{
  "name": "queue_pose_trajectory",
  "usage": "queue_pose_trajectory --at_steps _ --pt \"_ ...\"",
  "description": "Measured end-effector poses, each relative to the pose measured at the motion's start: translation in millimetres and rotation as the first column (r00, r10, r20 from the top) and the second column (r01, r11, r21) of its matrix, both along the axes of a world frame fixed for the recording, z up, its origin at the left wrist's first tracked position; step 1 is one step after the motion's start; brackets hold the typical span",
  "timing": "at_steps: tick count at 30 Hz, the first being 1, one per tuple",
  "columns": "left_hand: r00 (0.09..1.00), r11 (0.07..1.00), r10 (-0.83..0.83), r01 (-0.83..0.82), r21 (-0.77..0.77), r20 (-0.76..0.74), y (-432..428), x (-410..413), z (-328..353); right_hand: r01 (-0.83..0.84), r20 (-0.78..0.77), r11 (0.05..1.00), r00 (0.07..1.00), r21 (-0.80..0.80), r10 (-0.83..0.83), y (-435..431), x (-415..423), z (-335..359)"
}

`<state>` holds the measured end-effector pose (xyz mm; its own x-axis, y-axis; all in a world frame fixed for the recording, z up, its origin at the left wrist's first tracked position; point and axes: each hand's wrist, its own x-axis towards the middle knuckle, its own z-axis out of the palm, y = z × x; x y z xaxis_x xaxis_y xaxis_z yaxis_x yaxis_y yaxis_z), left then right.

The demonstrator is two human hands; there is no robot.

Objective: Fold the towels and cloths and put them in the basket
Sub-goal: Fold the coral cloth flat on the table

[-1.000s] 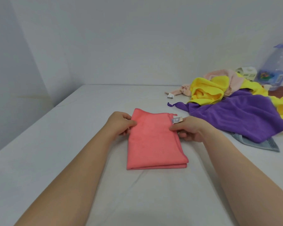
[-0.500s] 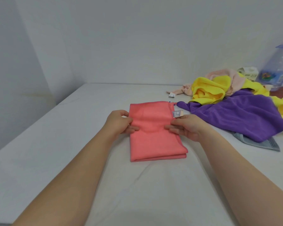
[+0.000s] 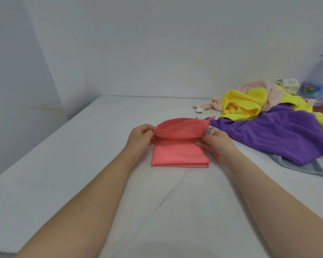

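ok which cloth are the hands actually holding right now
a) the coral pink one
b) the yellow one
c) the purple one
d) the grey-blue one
a: the left hand and right hand each pinch a side of the coral pink cloth, its far end raised and curled over the folded part, while the purple cloth, yellow cloth and grey-blue cloth lie in the pile to the right.
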<state>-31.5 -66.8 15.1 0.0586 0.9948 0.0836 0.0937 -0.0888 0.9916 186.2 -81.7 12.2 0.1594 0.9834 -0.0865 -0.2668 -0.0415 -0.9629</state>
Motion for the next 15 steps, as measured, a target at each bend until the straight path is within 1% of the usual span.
queue_pose_trajectory --at_steps 1,3,5,7,8,10,11,13,15 --pt "0.999 0.999 -0.023 0.025 -0.030 0.048 -0.6 0.5 1.6 -0.012 -0.051 1.000 0.999 -0.024 0.011 -1.2 1.9 2.4" --pt "0.997 0.995 -0.045 0.050 -0.091 0.056 -1.9 0.1 5.7 -0.060 -0.136 0.993 0.990 -0.099 0.046 -4.2 8.0 8.6" --pt "0.999 0.991 -0.040 0.038 -0.126 -0.014 -2.2 -0.3 5.8 -0.101 -0.128 0.978 0.989 -0.180 0.078 -6.4 14.7 14.3" --pt "0.991 0.992 -0.045 0.030 -0.119 -0.123 -4.1 0.4 4.4 -0.112 -0.008 0.973 0.994 -0.204 0.113 -9.1 16.5 17.0" --pt "0.985 0.993 -0.056 0.037 -0.116 -0.165 -4.9 0.1 4.0 -0.115 0.098 0.974 0.986 -0.193 0.135 -9.6 15.1 16.8" --pt "0.972 0.991 -0.089 0.065 -0.116 -0.216 -4.6 -1.6 4.4 -0.133 0.311 0.975 0.932 -0.177 0.184 -13.3 10.4 18.1" --pt "0.967 0.990 -0.106 0.081 -0.112 -0.233 -4.6 -2.9 5.0 -0.141 0.375 0.974 0.905 -0.180 0.200 -14.3 9.0 18.4" --pt "0.959 0.989 -0.131 0.109 -0.100 -0.252 -4.2 -5.1 5.8 -0.144 0.427 0.973 0.880 -0.179 0.209 -15.9 7.6 21.8" --pt "0.961 0.984 -0.164 0.143 -0.108 -0.224 -4.9 -5.7 8.0 -0.144 0.452 0.974 0.867 -0.178 0.210 -17.3 6.9 26.6"
